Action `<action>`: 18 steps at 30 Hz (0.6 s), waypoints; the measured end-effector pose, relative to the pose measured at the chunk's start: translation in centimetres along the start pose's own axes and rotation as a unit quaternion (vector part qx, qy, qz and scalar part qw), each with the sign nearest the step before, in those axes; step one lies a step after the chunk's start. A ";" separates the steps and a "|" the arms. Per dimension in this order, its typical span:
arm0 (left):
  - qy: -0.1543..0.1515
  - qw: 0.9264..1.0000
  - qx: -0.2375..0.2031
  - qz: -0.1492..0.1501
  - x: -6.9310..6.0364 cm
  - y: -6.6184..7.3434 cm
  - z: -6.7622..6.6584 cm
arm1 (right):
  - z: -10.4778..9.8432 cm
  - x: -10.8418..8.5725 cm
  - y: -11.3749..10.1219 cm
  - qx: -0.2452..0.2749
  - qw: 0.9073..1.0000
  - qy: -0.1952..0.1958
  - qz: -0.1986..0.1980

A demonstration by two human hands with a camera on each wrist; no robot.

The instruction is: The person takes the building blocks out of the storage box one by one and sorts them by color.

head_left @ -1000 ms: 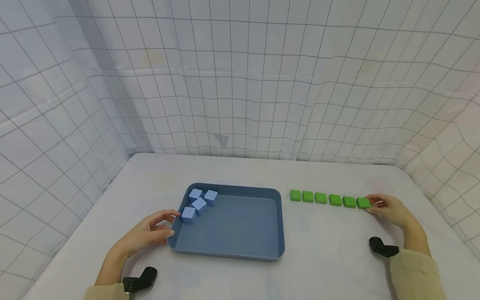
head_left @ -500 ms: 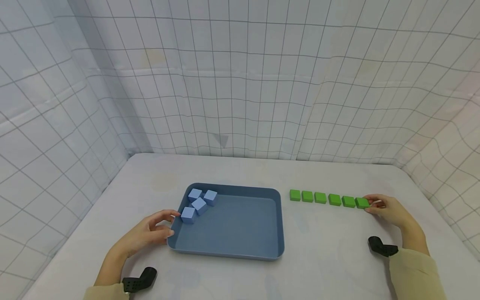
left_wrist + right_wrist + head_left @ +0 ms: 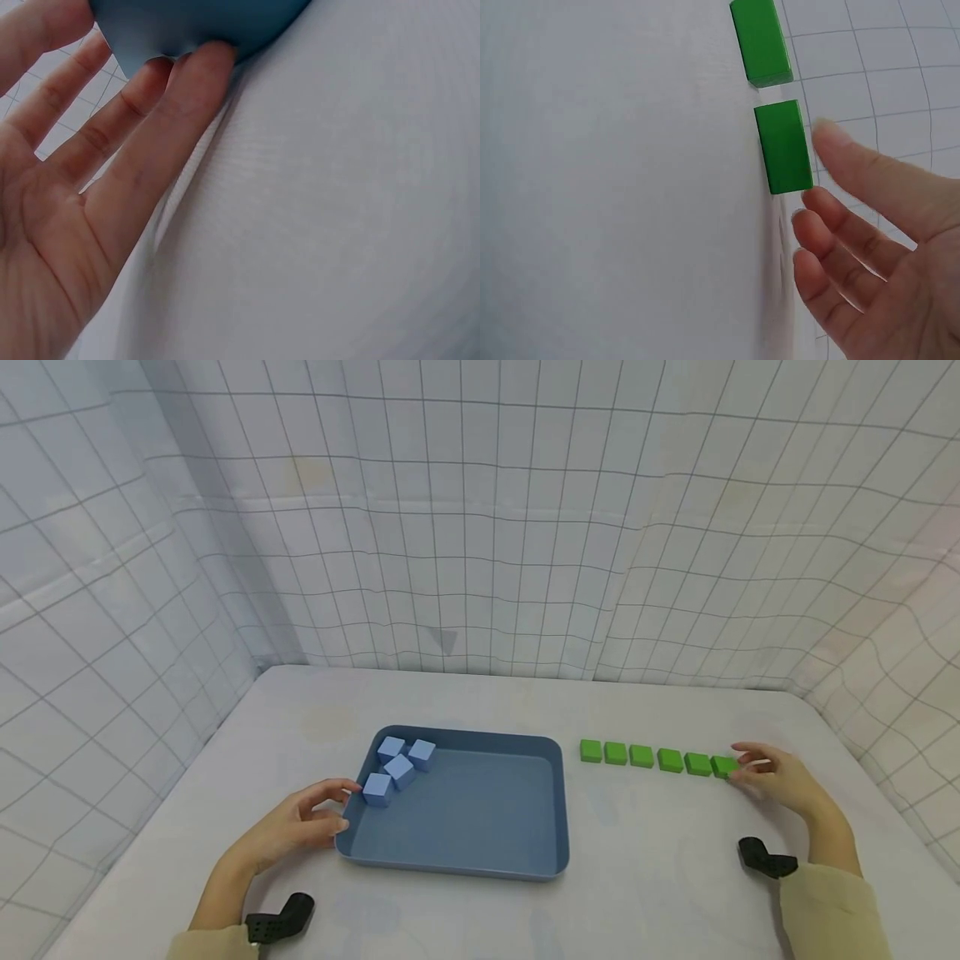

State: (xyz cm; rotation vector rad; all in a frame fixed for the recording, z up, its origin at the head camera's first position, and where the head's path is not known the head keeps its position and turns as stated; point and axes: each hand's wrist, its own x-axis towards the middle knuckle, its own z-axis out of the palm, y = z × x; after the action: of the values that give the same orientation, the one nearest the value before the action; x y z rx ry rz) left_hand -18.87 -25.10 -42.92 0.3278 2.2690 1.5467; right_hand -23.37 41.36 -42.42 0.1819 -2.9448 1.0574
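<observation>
right grip (image 3: 783, 782) empty, agape beside green block (image 3: 785, 148); left grip (image 3: 292, 823) loose against tray edge (image 3: 196, 24)

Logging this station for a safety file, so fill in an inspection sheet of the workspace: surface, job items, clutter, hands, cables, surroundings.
Surface: flat white tabletop.
Job items: blue-grey rectangular tray with rounded corners, holding four light-blue cubes along its left side; six green rectangular blocks in a row to its right. Materials cannot be told.
Clutter: nothing seen.
Hands: left hand touches the tray's left wall; right hand is at the row's rightmost block, thumb apart from it. Each wrist wears a black device.
Cables: nothing seen.
Surroundings: white sheeting with dark grid lines, behind and on both sides.
</observation>
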 end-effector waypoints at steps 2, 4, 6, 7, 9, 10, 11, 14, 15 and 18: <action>0.003 1.000 0.001 -0.001 0.0 0.0 0.0 | -0.1 0.0 -0.6 0.001 1.000 0.023 -0.004; 0.006 1.000 0.002 -0.004 0.0 0.1 0.1 | 0.0 0.2 -1.3 0.002 0.999 0.047 -0.010; 0.006 1.000 -0.002 -0.003 0.0 0.0 0.1 | 0.2 0.6 -2.2 0.005 0.997 0.074 -0.028; 0.005 1.000 -0.003 -0.001 0.0 0.0 0.1 | 0.3 0.8 -2.6 0.008 0.996 0.084 -0.038; 0.002 1.000 -0.006 0.004 0.1 -0.1 0.0 | 0.7 1.2 -3.7 0.018 0.994 0.098 -0.049; 0.000 1.000 -0.007 0.007 0.1 -0.1 0.0 | 0.8 1.5 -4.2 0.023 0.993 0.100 -0.057; -0.001 1.000 -0.008 0.011 0.1 -0.2 0.0 | 1.0 1.8 -4.8 0.027 0.993 0.100 -0.064; -0.004 1.000 -0.008 0.014 0.0 -0.2 -0.1 | 1.7 2.5 -6.7 0.042 0.993 0.086 -0.075; -0.005 1.000 -0.009 0.014 0.0 -0.2 -0.1 | 1.9 2.8 -7.4 0.040 0.993 0.078 -0.084; -0.008 1.000 -0.014 0.012 0.0 -0.2 -0.1 | 2.8 3.6 -9.4 0.057 0.991 0.062 -0.099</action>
State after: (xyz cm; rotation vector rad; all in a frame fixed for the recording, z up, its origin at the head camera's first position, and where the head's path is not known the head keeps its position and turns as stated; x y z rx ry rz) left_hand -18.93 -25.21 -43.08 0.3589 2.2376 1.5812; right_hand -25.82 31.97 -38.51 0.3863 -2.6911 1.1611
